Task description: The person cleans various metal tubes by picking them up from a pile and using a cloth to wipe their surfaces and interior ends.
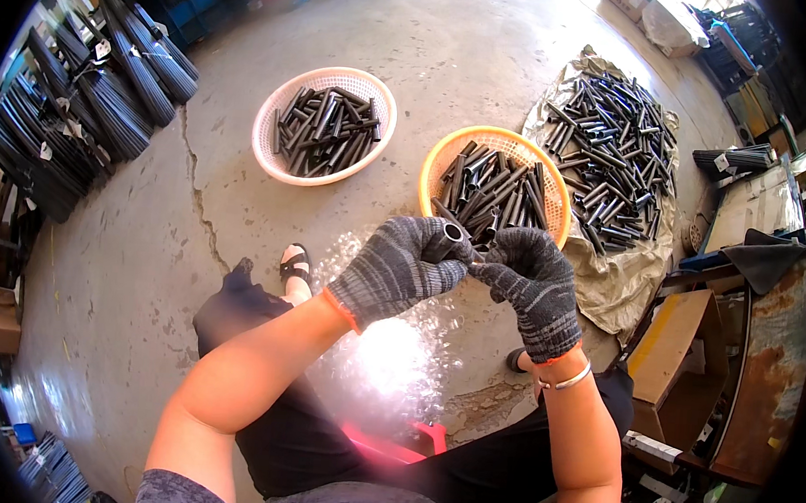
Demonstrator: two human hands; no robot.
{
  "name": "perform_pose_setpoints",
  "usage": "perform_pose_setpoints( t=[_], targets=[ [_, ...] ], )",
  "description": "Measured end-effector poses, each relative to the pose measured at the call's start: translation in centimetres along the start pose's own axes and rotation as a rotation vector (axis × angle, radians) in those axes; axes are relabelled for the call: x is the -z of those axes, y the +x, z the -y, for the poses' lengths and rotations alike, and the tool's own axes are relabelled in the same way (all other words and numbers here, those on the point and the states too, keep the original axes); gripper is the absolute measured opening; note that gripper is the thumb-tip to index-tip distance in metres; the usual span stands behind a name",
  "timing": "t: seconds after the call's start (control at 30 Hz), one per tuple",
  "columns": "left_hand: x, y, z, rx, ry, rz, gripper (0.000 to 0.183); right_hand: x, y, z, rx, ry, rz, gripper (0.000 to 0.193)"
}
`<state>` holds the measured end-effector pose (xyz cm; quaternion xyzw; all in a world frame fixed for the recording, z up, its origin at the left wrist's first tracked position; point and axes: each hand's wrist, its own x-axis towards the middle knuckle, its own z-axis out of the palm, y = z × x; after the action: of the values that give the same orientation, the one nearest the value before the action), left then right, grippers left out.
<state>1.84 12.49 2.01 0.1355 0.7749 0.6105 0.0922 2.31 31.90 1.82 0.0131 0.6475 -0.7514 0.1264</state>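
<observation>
Tube: short dark metal tube [448,241], hollow, its round open end facing up toward the camera.
Left hand: left hand [394,270] in a grey knit glove, fingers curled tight around the tube's body.
Right hand: right hand [533,284], gloved alike, fingertips pinched together just beside the tube's open end, touching it.
Position: tube held in the air between both hands, above the knees and in front of the orange basket.
Orange basket: orange basket [557,183] on the concrete floor, filled with similar dark tubes.
White basket: white basket [270,153] farther left, also holding dark tubes.
Cloth: pale cloth [625,286] at right, carrying a loose pile of tubes.
</observation>
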Motion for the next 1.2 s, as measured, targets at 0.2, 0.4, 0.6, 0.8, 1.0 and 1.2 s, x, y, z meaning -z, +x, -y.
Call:
perform_pose_setpoints(
  t=[0.2, 0.4, 0.6, 0.8, 1.0, 1.2],
  targets=[
    [0.7, 0.0, 0.4, 0.032, -0.089, -0.009, 0.013, 0.6, 0.0, -0.2, -0.031, 0.11, -0.003, 0.028],
    [2.5, -0.4, -1.8, 0.291, -0.265, 0.042, 0.019, 2.9, 0.8, 0.5, 0.002, 0.336, -0.151, 0.019],
    [2.3, -1.0, -0.5, 0.297, -0.331, 0.03, 0.019, 2.6, 0.3, 0.3, -0.047, 0.161, -0.102, 0.016],
    [2.1, -0.9, 0.1, 0.229, -0.306, 0.123, 0.019, 1.9, -0.5, 0.5, -0.067, -0.084, 0.061, 0.022],
    [1.7, -0.8, -0.3, 0.24, -0.363, 0.209, 0.017, 0.2, -1.2, -0.2, -0.107, -0.101, 0.332, 0.027],
    [1.3, -0.7, 0.0, 0.189, -0.264, 0.181, 0.016, 0.2, -0.7, 0.1, -0.034, -0.335, 0.289, 0.018]
  ],
)
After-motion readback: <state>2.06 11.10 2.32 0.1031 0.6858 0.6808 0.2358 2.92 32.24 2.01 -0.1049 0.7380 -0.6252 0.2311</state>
